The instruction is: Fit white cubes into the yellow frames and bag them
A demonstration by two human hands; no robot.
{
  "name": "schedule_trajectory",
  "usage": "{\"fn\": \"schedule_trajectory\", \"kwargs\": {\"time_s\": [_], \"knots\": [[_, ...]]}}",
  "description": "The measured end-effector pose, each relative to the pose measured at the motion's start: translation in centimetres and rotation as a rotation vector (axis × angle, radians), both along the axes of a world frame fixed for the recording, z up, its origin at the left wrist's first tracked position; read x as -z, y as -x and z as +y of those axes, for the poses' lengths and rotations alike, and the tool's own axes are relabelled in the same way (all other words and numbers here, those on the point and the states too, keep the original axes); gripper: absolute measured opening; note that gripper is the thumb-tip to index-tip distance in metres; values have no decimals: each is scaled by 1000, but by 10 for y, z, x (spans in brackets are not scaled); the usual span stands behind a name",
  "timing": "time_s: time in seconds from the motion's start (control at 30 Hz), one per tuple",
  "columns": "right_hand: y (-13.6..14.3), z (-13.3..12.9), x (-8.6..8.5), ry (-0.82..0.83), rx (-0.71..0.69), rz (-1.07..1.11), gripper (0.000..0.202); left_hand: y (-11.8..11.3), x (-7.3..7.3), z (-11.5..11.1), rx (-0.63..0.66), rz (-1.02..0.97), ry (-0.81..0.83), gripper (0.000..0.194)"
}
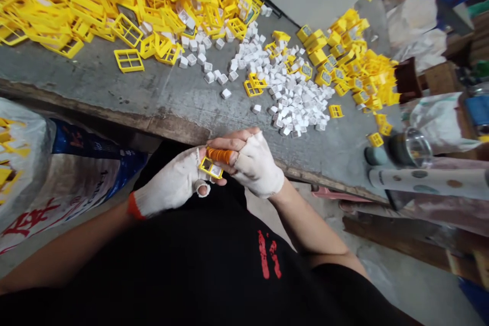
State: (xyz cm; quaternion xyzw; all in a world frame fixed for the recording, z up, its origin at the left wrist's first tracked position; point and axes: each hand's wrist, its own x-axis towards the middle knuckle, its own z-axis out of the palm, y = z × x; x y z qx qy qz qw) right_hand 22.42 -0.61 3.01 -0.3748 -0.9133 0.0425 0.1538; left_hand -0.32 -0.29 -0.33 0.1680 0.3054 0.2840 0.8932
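One yellow rectangular plastic frame [211,168], seemingly half filled, is gripped between gloved left hand [181,178] and right hand [254,163]; many white plastic cubes [294,104] lie loose, far right.

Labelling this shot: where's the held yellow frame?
The yellow frame is left of centre in the head view, between left hand and right hand, below the orange wrapping.

held frame [211,168]: yellow | finger wrap [220,156]: orange | gloves [256,167]: white | cuff [135,206]: orange-red | cubes [300,99]: white | shirt [191,265]: black, red print
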Motion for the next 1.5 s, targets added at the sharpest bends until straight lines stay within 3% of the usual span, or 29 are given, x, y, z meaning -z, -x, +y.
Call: {"fn": "schedule_trajectory", "kwargs": {"time_s": [0.1, 0.3, 0.47, 0.6, 0.77, 0.93, 1.0, 1.13, 1.2, 1.33, 1.43, 1.5], "knots": [[5, 1, 6, 30, 29, 11, 33, 2, 3, 1, -25, 10, 39, 28], [5, 4, 15, -151, 104, 293, 30, 2, -3, 5, 24, -20, -54, 37], [-10, 2, 4, -106, -44, 99, 41, 0, -1, 5, 59, 27, -52, 40], [-20, 0, -10, 51, -36, -1, 41, 1, 2, 4, 117, -4, -35, 39], [-8, -4, -29, 144, -33, -79, 46, -1, -1, 4, 137, 10, -33, 37], [-8, 6, -30, 82, -166, -78, 45, -1, 0, 3, 81, 27, -25, 39], [-19, 22, -21, 32, -46, -5, 44, -1, -2, 5, 0, 50, -3, 38], [-33, 75, 11, -79, 557, 47, 33, -1, -10, 11, -162, 68, -7, 35], [-28, 103, 27, -56, 704, -23, 27, 0, -14, 14, -231, 114, -48, 37], [-6, 132, 45, 51, 784, -142, 23, 7, -16, 16, -340, 204, -140, 43], [4, 125, 41, 128, 741, -147, 22, 12, -15, 17, -388, 205, -171, 46], [5, 107, 31, 153, 637, -87, 20, 13, -15, 17, -392, 198, -164, 43]]}}
